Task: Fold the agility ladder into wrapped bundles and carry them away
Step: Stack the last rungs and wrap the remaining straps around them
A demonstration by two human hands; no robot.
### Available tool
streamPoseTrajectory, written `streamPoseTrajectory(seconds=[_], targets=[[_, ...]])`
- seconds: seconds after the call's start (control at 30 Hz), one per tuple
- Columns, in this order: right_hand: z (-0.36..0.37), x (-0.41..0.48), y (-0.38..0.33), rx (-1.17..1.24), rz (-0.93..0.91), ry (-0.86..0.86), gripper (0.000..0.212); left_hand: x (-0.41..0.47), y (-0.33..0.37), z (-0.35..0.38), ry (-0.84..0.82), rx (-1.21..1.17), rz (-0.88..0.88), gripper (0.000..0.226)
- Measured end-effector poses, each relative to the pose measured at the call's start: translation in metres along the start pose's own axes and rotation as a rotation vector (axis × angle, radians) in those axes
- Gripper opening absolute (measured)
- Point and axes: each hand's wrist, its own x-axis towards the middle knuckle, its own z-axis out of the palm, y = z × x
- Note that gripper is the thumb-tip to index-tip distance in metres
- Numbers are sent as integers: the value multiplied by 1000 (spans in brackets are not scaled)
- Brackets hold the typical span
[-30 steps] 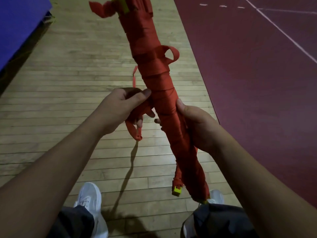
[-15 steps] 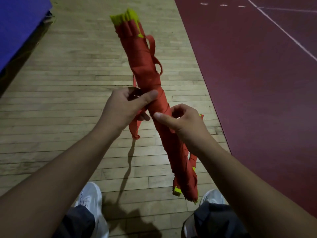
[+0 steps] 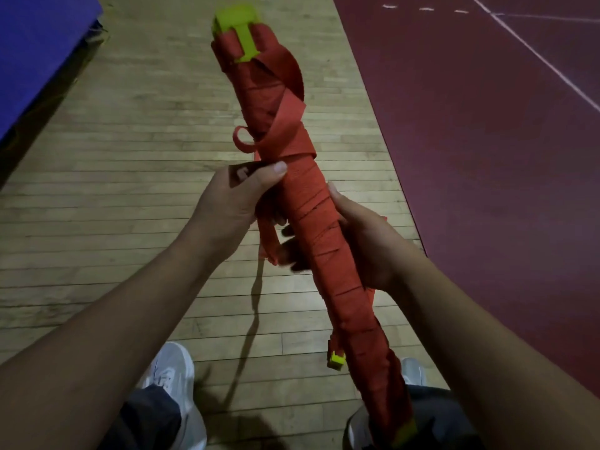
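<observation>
A red agility ladder [image 3: 308, 209], rolled into a long, narrow bundle and bound round with its own webbing, is held slantwise at mid-length by the left hand [image 3: 233, 203] and right hand [image 3: 363, 241]. Yellow-green rung ends [image 3: 238, 27] jut from the far, raised end. The upper strap turns [image 3: 285, 108] sit loose, and a short tail [image 3: 268, 235] dangles below the left hand.

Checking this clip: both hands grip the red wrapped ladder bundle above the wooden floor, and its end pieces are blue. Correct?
No: the head view shows the end pieces yellow-green, not blue. The left hand and right hand do grip the red bundle above the wooden floor.
</observation>
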Motion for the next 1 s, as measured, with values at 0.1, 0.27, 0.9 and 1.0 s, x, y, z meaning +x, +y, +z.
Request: streamPoseTrajectory(seconds=[0.1, 0.27, 0.9, 1.0], targets=[[2, -2, -1, 121, 37, -74, 65, 2, 5, -1, -56, 103, -4, 43], [-13, -2, -2, 129, -108, 111, 58, 5, 20, -23, -154, 316, -109, 26], [-8, 7, 7, -234, -147, 329, 55, 10, 12, -22, 188, 301, 53, 9], [-7, 10, 8, -261, -170, 398, 46, 11, 9, -24, 233, 275, 52, 17]])
